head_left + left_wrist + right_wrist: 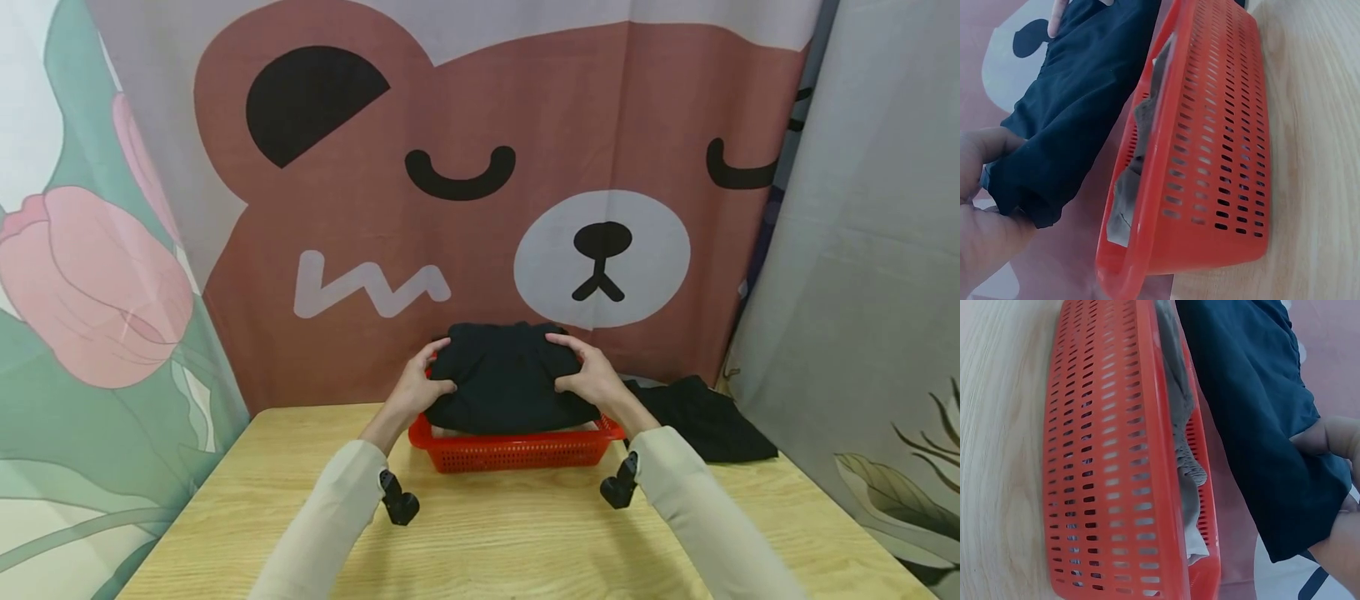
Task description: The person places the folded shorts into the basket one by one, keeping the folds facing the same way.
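Observation:
A folded dark garment (510, 379) is held up over a red plastic basket (517, 454). My left hand (416, 385) grips its left end, thumb on the near face; in the left wrist view the fingers reach under the cloth (1079, 106). My right hand (596, 379) grips the right end the same way, its thumb pressing into the fabric (1260, 425) in the right wrist view. Both wrist views show the garment apart from the basket rim. Grey cloth (1179, 425) lies inside the basket. What kind of garment the dark one is, I cannot tell.
Another black cloth (701, 421) lies on the wooden table (495, 533) at the right, beside the basket. Behind the table hangs a curtain (465, 242) with a bear print. More curtains (847, 275) hang at the sides.

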`<state>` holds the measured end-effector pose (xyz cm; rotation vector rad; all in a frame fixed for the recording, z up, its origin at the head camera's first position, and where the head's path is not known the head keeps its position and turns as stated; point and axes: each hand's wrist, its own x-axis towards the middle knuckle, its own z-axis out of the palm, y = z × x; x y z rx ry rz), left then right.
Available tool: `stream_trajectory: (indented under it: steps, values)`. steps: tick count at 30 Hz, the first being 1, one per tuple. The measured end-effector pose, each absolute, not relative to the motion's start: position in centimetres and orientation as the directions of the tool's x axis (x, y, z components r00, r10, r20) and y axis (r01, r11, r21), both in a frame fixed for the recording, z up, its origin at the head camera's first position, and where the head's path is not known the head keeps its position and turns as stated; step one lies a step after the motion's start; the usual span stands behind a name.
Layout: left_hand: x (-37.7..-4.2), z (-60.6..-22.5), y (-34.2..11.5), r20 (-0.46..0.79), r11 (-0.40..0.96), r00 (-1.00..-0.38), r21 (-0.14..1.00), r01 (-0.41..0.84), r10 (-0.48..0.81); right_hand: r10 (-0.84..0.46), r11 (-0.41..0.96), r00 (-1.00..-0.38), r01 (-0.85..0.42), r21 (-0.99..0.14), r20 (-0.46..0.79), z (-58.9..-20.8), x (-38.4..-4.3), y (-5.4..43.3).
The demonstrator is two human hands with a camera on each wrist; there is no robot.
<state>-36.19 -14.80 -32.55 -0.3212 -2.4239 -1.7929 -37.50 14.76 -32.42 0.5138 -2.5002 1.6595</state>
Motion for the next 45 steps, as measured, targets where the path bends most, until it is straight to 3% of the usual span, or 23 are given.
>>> stream_trajectory:
  steps: [16, 25, 45]
  values:
    - [-37.6, -34.2, -13.1, 0.218, 0.37, -0.974, 0.911, 0.183, -0.057, -0.213, 0.554, -0.935, -0.356, -0.753, 0.285, -33.7, -39.1, 14.8]
    - [-38.0, -35.0, -12.8, 0.216, 0.423, -0.975, 0.889, 0.177, -0.046, -0.226, 0.608, -0.927, -0.373, -0.701, 0.298, -34.8, -39.3, 14.8]
    - [-37.5, -36.9, -13.0, 0.14, 0.476, -0.99, 0.869, 0.132, 0.019, -0.199, 0.611, -0.944, -0.331, -0.72, 0.264, -38.1, -39.2, 14.7]
